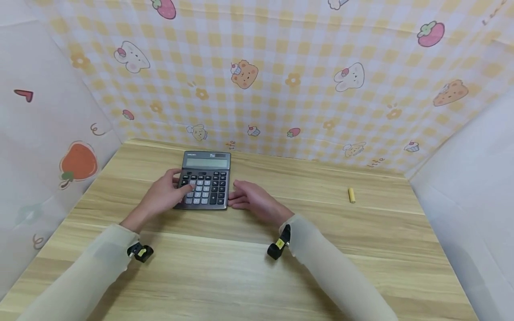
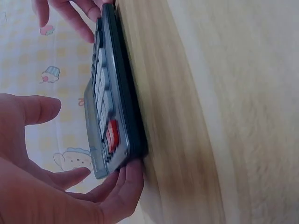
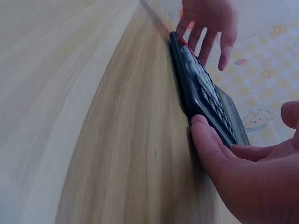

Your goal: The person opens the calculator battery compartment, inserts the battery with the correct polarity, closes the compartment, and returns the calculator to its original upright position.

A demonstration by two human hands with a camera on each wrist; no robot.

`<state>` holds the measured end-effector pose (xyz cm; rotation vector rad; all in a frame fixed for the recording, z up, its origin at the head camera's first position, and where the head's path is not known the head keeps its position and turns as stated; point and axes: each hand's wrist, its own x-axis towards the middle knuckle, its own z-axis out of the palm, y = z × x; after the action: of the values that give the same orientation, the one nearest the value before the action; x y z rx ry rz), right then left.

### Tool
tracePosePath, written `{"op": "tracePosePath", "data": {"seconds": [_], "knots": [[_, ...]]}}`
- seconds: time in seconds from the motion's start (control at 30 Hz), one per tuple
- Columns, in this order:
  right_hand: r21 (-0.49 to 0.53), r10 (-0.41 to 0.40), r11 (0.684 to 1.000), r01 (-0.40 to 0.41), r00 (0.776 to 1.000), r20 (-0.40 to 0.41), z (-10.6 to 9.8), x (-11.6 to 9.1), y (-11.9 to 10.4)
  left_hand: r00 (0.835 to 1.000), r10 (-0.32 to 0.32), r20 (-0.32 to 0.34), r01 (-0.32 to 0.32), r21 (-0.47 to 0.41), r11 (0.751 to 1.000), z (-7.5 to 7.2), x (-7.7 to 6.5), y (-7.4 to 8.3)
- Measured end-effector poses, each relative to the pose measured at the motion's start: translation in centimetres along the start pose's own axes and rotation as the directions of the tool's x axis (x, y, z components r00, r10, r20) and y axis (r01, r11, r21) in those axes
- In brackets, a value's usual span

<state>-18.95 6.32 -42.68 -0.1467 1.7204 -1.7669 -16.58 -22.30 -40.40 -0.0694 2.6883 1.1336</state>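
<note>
A dark grey desk calculator (image 1: 205, 180) lies on the wooden table with its display at the far end. My left hand (image 1: 161, 194) is at its left side; in the left wrist view the fingertips (image 2: 133, 173) meet the edge near the red keys, while the thumb (image 2: 44, 109) stands raised and apart. On the opposite side, my right hand (image 1: 257, 200) has its fingertips (image 3: 200, 122) against the right edge near the front corner. That hand's thumb (image 3: 290, 114) is also lifted off the calculator. Both hands have their fingers only gently bent.
A short yellow stick-like piece (image 1: 351, 195) lies on the table (image 1: 225, 272) to the right. Behind the table hangs a yellow checked cloth (image 1: 273, 98) with cartoon prints, and pale cloth sides (image 1: 474, 187) stand at left and right.
</note>
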Motion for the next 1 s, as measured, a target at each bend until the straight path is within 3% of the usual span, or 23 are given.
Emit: {"op": "tracePosePath", "data": {"seconds": [0.43,0.7,1.0], "knots": [[-0.211,0.055,0.976,-0.045,0.998,0.042,-2.9,-2.6,0.2,0.993,0.037,0.115,-0.049,0.099,0.994,1.9,-0.5,1.2],[-0.234,0.079,0.970,-0.070,0.996,0.031,-4.5,-4.6,0.6,0.976,0.115,0.187,-0.125,0.045,0.991,3.3,-0.9,2.2],[-0.201,0.082,0.977,-0.077,0.997,0.013,-6.6,-6.7,1.4,0.956,0.137,0.259,-0.111,-0.112,0.987,5.1,-1.6,3.1]]}}
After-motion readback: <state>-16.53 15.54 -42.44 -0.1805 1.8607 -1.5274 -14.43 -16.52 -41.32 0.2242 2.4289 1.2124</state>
